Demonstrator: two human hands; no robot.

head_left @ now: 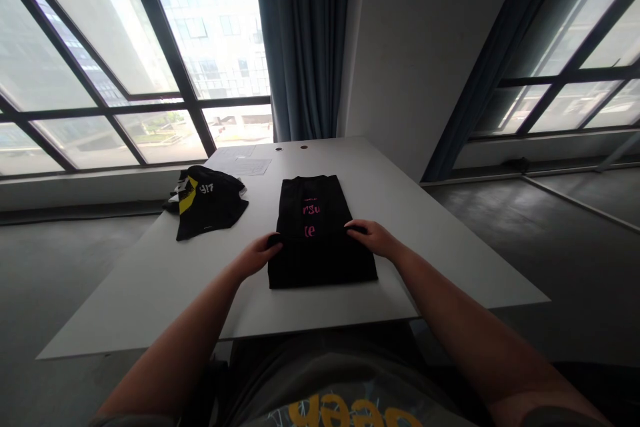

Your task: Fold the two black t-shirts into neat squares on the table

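Observation:
A black shirt with pink lettering [315, 227] lies folded into a narrow rectangle on the white table [150, 280], straight in front of me. My left hand [260, 255] pinches its left edge about halfway along. My right hand [373, 237] pinches the right edge opposite, fingers curled onto the cloth. The near part of the shirt lies flat over the far part at the fold between my hands.
A second black garment with yellow and white markings [210, 200] lies crumpled at the table's far left. A sheet of paper [245, 163] rests near the far edge. Large windows and a blue curtain [305, 40] stand behind the table; grey floor surrounds it.

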